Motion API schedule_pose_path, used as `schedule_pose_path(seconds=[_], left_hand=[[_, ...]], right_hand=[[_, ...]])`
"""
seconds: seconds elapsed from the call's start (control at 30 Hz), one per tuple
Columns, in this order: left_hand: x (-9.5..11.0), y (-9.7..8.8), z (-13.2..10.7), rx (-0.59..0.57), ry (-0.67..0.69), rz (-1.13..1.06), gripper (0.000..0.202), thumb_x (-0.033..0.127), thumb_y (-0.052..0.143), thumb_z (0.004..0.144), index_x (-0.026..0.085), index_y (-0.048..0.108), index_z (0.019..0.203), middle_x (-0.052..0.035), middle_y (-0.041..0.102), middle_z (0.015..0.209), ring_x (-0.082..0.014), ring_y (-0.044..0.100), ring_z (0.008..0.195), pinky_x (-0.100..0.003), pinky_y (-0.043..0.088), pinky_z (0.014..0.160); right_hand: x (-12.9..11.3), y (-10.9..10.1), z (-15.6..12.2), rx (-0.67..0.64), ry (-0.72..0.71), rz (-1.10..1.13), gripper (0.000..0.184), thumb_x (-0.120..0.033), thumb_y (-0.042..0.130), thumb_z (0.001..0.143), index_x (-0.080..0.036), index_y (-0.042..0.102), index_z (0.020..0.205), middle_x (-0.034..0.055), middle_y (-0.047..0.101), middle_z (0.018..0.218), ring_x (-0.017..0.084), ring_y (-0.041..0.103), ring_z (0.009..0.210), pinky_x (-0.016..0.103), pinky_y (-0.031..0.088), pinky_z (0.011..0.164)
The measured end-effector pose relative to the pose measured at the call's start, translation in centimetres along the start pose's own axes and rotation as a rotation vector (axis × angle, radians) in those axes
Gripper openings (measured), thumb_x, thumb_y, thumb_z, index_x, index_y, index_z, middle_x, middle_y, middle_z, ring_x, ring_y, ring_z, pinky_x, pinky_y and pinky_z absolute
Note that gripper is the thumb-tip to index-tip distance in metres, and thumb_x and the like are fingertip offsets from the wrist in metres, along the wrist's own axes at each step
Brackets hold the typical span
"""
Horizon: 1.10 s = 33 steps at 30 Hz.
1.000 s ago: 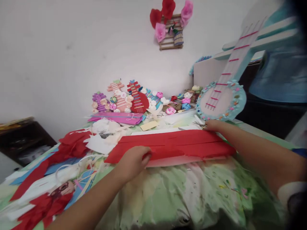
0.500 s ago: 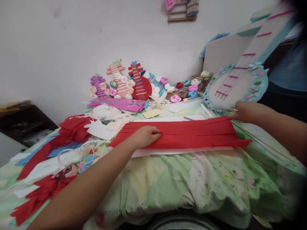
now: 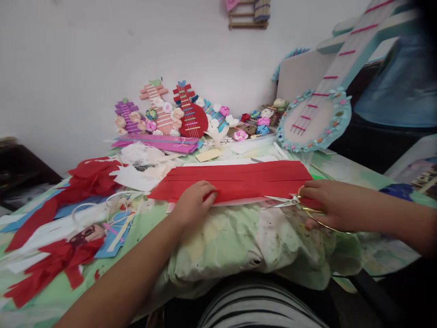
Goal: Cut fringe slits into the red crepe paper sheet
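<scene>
red sheet: spread mid-table over a white sheet; clock directions taken from its middle.
left hand: at 8 o'clock, on the near edge, fingers curled; looks like it's steadying the paper. pinched or just resting, can't tell.
right hand: at 3-4 o'clock, gripping the scissors by the gold handles.
blades: 2, parted, tips toward 9 o'clock, at the near edge; paper between them or not, can't tell.
done: long dark lines run lengthwise on the sheet; cuts or folds, can't tell.
left: my read, mid-work. no loose strip at the blades, bulk of the red still lying together.
red scraps: crumpled heap at 9 o'clock.
craft guitars: red guitar at 11, light-blue guitar at 2; both strung, look finished.
</scene>
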<state>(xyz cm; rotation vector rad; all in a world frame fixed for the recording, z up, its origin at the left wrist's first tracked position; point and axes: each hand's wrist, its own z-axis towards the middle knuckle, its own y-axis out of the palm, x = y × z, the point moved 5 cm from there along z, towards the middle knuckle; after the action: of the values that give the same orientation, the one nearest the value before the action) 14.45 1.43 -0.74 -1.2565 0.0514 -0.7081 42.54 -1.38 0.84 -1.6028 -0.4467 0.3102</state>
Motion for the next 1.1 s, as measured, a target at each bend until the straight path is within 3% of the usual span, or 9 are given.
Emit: schedule_pose_path(seconds=[0.3, 0.53, 0.83, 1.1], left_hand=[[-0.2, -0.4, -0.8, 0.202, 0.045, -0.040, 0.020, 0.023, 0.040, 0.084, 0.017, 0.059, 0.087, -0.0041, 0.058, 0.092, -0.0161, 0.053, 0.087, -0.028, 0.041, 0.080], [-1.0, -0.4, -1.0, 0.252, 0.064, -0.061, 0.018, 0.024, 0.041, 0.084, 0.018, 0.058, 0.087, -0.0037, 0.058, 0.090, -0.0167, 0.053, 0.086, -0.029, 0.042, 0.080], [-1.3, -0.1, -0.8, 0.226, 0.018, -0.065, 0.023, 0.029, 0.040, 0.083, 0.018, 0.060, 0.086, -0.0041, 0.061, 0.089, -0.0179, 0.055, 0.085, -0.030, 0.042, 0.080], [-2.9, 1.3, 0.2, 0.091, -0.140, -0.007, 0.024, 0.028, 0.040, 0.085, 0.018, 0.061, 0.081, -0.0010, 0.063, 0.078, -0.0154, 0.057, 0.074, -0.026, 0.044, 0.069]], right_hand=[[-0.5, 0.6, 3.7, -0.012, -0.100, -0.027, 0.052, -0.065, 0.044, 0.066, -0.017, 0.060, 0.079, 0.0090, 0.056, 0.080, 0.020, 0.053, 0.071, 0.032, 0.039, 0.063], [-0.8, 0.6, 4.5, -0.003, -0.128, -0.057, 0.054, -0.065, 0.043, 0.068, -0.016, 0.060, 0.082, 0.0107, 0.057, 0.081, 0.021, 0.054, 0.072, 0.032, 0.039, 0.065], [-1.9, 0.3, 4.6, -0.025, -0.138, -0.070, 0.047, -0.059, 0.049, 0.068, -0.016, 0.062, 0.082, 0.0118, 0.059, 0.082, 0.022, 0.055, 0.074, 0.032, 0.038, 0.063], [-2.5, 1.1, 4.8, -0.070, -0.112, -0.076, 0.048, -0.063, 0.046, 0.067, -0.018, 0.059, 0.074, 0.0082, 0.058, 0.076, 0.021, 0.054, 0.068, 0.028, 0.032, 0.054]])
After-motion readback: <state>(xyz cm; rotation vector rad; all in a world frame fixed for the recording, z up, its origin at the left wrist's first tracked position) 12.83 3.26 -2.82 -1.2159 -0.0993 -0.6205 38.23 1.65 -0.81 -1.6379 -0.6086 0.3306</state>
